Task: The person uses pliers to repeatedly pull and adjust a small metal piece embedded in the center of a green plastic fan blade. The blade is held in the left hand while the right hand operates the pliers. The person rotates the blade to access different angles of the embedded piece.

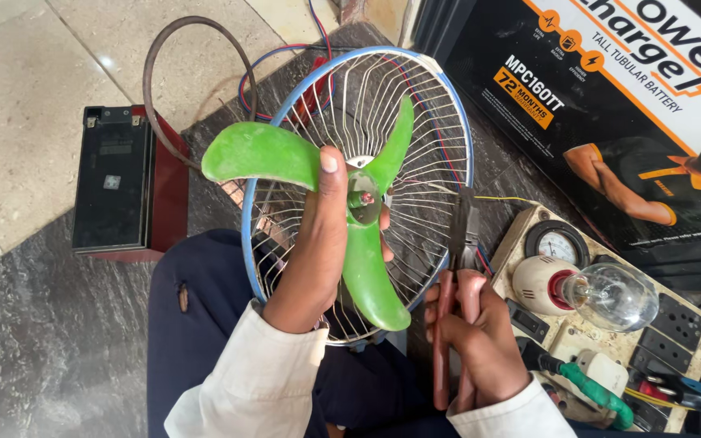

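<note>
A small fan rests tilted on my lap, with a wire guard ringed in blue (263,154) behind a green three-bladed propeller (263,152). My left hand (324,235) grips the propeller at its hub, thumb laid across the upper-left blade. At the hub a small red-tipped shaft end (364,197) shows. My right hand (476,337) holds pliers (458,243) with reddish-brown handles, the dark jaws pointing up beside the guard's right rim, apart from the hub.
A black rectangular battery (113,180) on a dark red base sits on the floor at left. A test board (695,332) with a clear bulb (614,296), a round gauge and switches lies at right. A large printed battery carton (610,89) stands behind. Loose wires trail behind the fan.
</note>
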